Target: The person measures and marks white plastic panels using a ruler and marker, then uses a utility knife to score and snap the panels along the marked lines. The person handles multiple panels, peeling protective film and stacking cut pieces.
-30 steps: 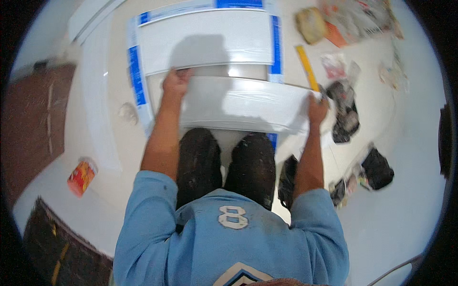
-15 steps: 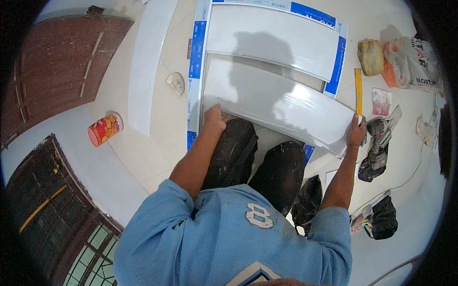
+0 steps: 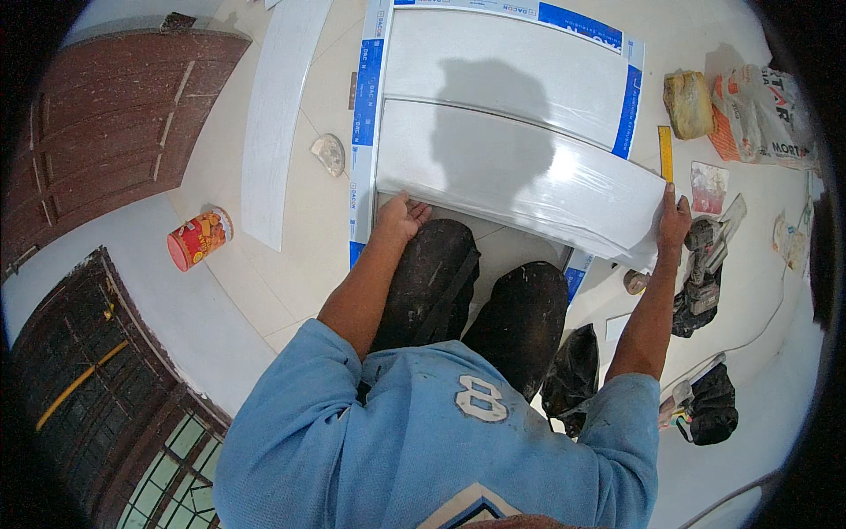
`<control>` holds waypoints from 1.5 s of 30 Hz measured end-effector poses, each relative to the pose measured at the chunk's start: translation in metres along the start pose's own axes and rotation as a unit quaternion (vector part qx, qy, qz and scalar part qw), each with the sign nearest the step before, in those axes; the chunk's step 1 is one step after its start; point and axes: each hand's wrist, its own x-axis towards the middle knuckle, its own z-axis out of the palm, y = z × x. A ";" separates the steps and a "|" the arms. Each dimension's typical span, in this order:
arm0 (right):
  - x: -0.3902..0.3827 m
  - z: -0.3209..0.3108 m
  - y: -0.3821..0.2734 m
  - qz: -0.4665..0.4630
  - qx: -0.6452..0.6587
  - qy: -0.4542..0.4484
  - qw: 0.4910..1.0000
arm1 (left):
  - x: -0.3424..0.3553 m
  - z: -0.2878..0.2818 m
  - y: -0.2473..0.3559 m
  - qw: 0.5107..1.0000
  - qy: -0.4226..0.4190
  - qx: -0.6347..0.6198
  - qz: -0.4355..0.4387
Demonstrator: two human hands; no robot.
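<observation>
A glossy white panel (image 3: 582, 189) lies across a frame (image 3: 363, 141) wrapped in blue-and-white film. Its far long edge runs along the near edge of a second white panel (image 3: 502, 53), which sits within the frame. My left hand (image 3: 404, 217) is closed on the near left corner of the first panel, thumb at its edge. My right hand (image 3: 675, 225) grips the panel's right end, which reaches past the frame's right side and looks slightly raised. Part of that hand's grip is hidden. My knees are at the panel's near edge.
Right of the frame are a yellow ruler (image 3: 665, 154), a yellowish block (image 3: 688, 104), a plastic sack (image 3: 762, 115) and a power tool (image 3: 702, 273). On the left are a long white strip (image 3: 273, 132), a half-round piece (image 3: 328, 155) and a red tub (image 3: 200, 239).
The panel's right part has swung away from me, closing the gap to the far panel. My right hand has moved slightly right with it; my left hand stays at the near left corner.
</observation>
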 end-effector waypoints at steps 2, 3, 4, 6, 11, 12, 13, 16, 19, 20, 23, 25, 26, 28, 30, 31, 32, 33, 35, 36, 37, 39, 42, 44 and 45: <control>0.000 0.001 -0.003 0.006 0.019 0.000 1.000 | 0.002 -0.002 -0.001 1.000 -0.010 -0.011 0.001; 0.000 0.002 -0.006 -0.009 0.018 0.001 1.000 | 0.002 -0.003 -0.003 1.000 -0.021 -0.019 0.006; 0.000 0.002 -0.009 -0.011 0.008 -0.004 1.000 | 0.003 -0.005 -0.004 0.999 -0.020 -0.026 0.009; 0.002 0.002 -0.016 -0.001 -0.004 -0.009 1.000 | 0.007 -0.006 -0.005 0.999 -0.039 -0.015 0.019; 0.005 0.007 -0.037 0.031 -0.005 -0.019 0.999 | 0.017 -0.009 -0.003 0.999 -0.036 -0.030 0.020; 0.005 0.008 -0.039 0.030 0.019 -0.025 0.999 | 0.018 -0.009 -0.002 0.998 -0.040 -0.033 0.023; 0.004 0.009 -0.041 0.036 0.039 -0.029 0.998 | 0.019 -0.010 -0.002 0.998 -0.036 -0.033 0.028; 0.002 0.011 -0.038 0.054 0.029 -0.029 0.998 | 0.020 -0.011 -0.005 0.998 -0.025 -0.050 0.039; 0.001 0.013 -0.029 0.074 -0.008 -0.037 0.997 | 0.019 -0.009 -0.006 0.995 -0.050 -0.051 0.063; 0.002 0.015 -0.025 0.093 -0.038 -0.018 0.995 | 0.019 -0.008 -0.005 0.995 -0.053 -0.048 0.069; 0.003 0.020 -0.019 0.060 -0.027 0.017 0.998 | 0.015 -0.004 0.000 0.995 -0.046 -0.053 0.065; 0.003 0.020 -0.018 0.049 -0.026 0.006 0.998 | 0.012 -0.003 0.001 0.994 -0.067 -0.056 0.069; 0.004 0.019 -0.018 0.058 -0.031 0.000 0.998 | 0.010 -0.001 -0.001 0.994 -0.073 -0.056 0.063; 0.004 0.019 -0.020 0.069 0.030 -0.046 0.996 | 0.006 -0.002 -0.003 0.996 -0.049 -0.032 0.063; 0.003 0.018 -0.022 0.071 0.040 -0.054 0.995 | 0.004 -0.004 -0.005 0.997 -0.019 -0.029 0.063; 0.003 0.018 -0.022 0.066 0.058 -0.047 0.995 | 0.004 -0.005 -0.004 0.997 -0.024 -0.036 0.059; 0.002 0.019 -0.023 0.057 0.071 -0.056 0.994 | 0.005 -0.006 -0.005 0.997 -0.030 -0.044 0.057; 0.002 0.020 -0.023 0.058 0.066 -0.035 0.996 | 0.006 -0.006 -0.004 0.996 -0.034 -0.051 0.059; 0.001 0.023 -0.022 0.056 0.046 -0.027 0.997 | 0.009 -0.007 -0.004 0.995 -0.065 -0.034 0.070; 0.001 0.024 -0.021 0.055 0.046 -0.030 0.997 | 0.009 -0.008 -0.004 0.995 -0.063 -0.025 0.071; 0.001 0.025 -0.021 0.053 0.047 -0.033 0.997 | 0.009 -0.008 -0.004 0.994 -0.070 -0.024 0.079; 0.000 0.027 -0.021 0.042 0.054 -0.026 0.997 | 0.007 -0.007 -0.004 0.995 -0.054 -0.020 0.078; 0.001 0.026 -0.023 0.040 0.070 -0.014 0.997 | 0.002 -0.004 -0.004 0.994 -0.055 -0.008 0.094; 0.002 0.025 -0.025 0.080 0.063 -0.029 0.994 | 0.002 -0.001 -0.002 0.992 -0.076 -0.008 0.096; 0.002 0.024 -0.025 0.076 0.056 -0.021 0.995 | 0.002 0.001 -0.002 0.992 -0.082 -0.011 0.091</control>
